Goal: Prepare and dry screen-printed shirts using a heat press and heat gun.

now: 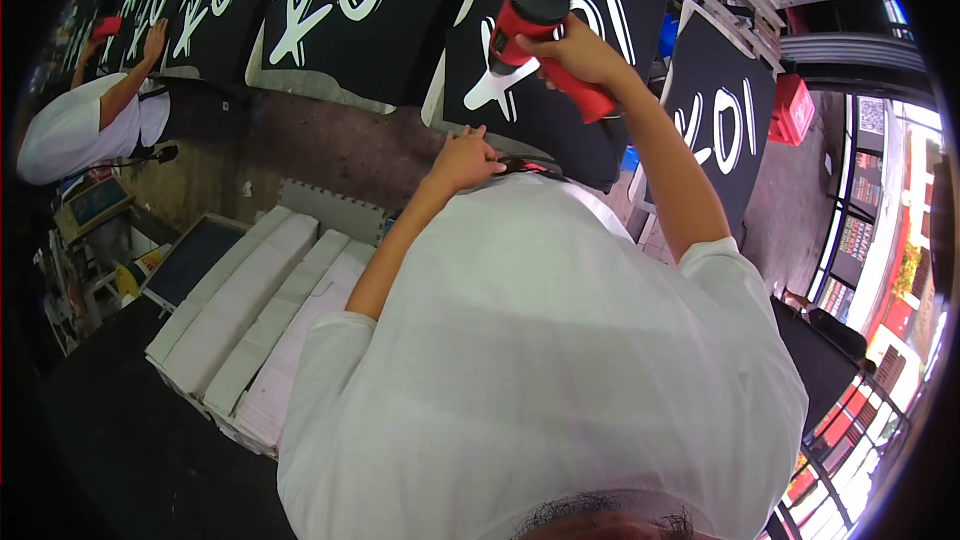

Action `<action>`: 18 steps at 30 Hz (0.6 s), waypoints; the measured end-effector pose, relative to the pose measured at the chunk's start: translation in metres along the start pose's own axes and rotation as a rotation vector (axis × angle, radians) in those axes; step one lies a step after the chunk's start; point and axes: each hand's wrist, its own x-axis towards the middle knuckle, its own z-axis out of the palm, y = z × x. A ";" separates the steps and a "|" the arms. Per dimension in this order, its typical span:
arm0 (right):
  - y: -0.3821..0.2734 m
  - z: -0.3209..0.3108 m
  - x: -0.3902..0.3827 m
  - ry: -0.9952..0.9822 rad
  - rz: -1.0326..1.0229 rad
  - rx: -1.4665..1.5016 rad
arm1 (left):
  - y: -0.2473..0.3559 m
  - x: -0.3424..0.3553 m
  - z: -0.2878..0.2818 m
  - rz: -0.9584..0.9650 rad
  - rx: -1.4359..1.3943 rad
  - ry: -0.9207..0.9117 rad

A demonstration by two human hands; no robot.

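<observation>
In my right hand (590, 50), closed round the handle, is a red and black heat gun (540, 15). Its nozzle points down at the white lettering on a black cloth panel (560, 125) laid over a board. My left hand (465, 158) rests at the near edge of this panel, thumb and fingers apart, with nothing visible in it. Close to its thumb a dark cord (530, 158) crosses in front of my white shirt.
More printed black panels (345, 25) run off to the left, and another panel (722, 115) lies to the right. White boxes (245, 305) stand behind my left arm. At far left a person in a white shirt (90, 130) holds a red tool (106, 27). A red crate (790, 110) stands right.
</observation>
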 end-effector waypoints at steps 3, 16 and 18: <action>-0.005 0.016 0.021 0.072 -0.102 -0.160 | 0.003 -0.006 0.001 -0.075 0.066 0.013; -0.024 0.001 0.085 0.149 -0.159 -0.146 | -0.018 -0.011 -0.007 -0.151 -0.012 0.030; -0.028 0.002 0.085 0.075 -0.104 0.038 | -0.019 -0.013 -0.014 -0.126 -0.052 0.032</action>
